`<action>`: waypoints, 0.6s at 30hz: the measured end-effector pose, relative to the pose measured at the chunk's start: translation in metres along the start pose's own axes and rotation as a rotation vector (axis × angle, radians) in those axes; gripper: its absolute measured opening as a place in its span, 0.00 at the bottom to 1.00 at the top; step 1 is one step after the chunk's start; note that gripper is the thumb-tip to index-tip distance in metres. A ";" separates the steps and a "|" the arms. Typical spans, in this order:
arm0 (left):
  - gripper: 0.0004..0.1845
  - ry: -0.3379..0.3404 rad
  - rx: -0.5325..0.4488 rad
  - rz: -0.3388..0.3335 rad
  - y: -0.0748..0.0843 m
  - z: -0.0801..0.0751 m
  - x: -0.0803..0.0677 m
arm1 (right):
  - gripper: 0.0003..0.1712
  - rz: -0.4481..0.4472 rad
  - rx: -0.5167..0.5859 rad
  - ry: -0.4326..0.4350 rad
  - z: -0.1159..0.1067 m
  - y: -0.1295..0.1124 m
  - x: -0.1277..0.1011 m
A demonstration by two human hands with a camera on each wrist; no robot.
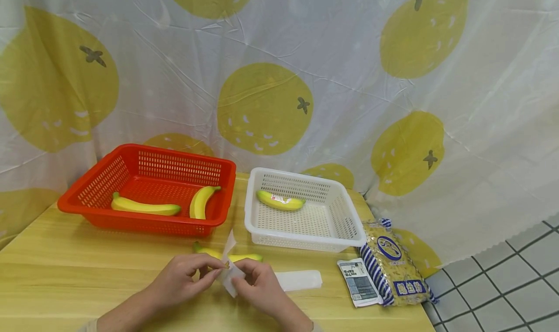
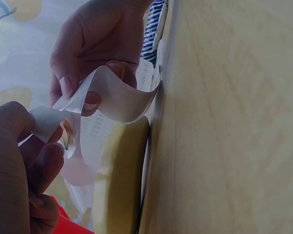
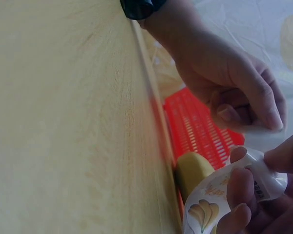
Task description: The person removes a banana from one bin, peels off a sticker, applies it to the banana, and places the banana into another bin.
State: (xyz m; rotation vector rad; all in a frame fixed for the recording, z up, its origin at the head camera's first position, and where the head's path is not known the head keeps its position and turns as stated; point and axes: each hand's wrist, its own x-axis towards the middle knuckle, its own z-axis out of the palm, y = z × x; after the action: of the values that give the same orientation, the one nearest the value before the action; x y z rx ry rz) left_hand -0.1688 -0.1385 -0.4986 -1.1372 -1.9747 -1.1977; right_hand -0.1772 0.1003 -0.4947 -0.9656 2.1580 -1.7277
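**Both hands pinch a label sheet above a banana on the table**

The left hand (image 1: 181,278) and the right hand (image 1: 257,283) meet low over the wooden table (image 1: 87,273), fingers curled and pinching the same thin white label sheet (image 1: 228,269) between them. The left wrist view shows the sheet bowed into a curl between the 2 hands, and the right wrist view shows a printed banana picture on its face.

Just behind the hands 1 loose banana (image 1: 238,257) lies flat on the table, partly hidden by the sheet and the fingers. It lies in front of the gap between the 2 baskets.

The red basket (image 1: 87,191) sits at the back left and holds 2 bananas (image 1: 144,207), lying well apart from each other. The white basket (image 1: 349,225) stands just beside it to the right and holds 1 labelled banana (image 1: 280,201) near its back wall.

Right of the hands a white plastic strip (image 1: 301,279) lies flat on the table. Further right, near the table edge, lie a small printed packet (image 1: 360,283) and, touching it, a blue-striped bag of noodles (image 1: 395,269). A curtain printed with yellow fruit (image 1: 264,108) hangs behind everything
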 end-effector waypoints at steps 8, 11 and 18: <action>0.15 0.017 0.007 0.027 -0.001 0.001 0.000 | 0.10 0.000 -0.013 0.022 0.000 0.001 0.000; 0.17 0.015 0.013 0.022 -0.001 0.001 0.000 | 0.10 -0.008 -0.024 0.024 0.000 0.001 0.000; 0.16 0.020 0.021 0.036 -0.002 0.002 -0.001 | 0.10 0.015 -0.046 0.037 0.001 0.001 -0.001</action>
State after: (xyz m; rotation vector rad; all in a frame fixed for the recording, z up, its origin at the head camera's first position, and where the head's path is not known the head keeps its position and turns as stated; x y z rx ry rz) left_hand -0.1700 -0.1376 -0.5004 -1.1407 -1.9393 -1.1634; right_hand -0.1767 0.1002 -0.4956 -0.9339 2.2317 -1.7093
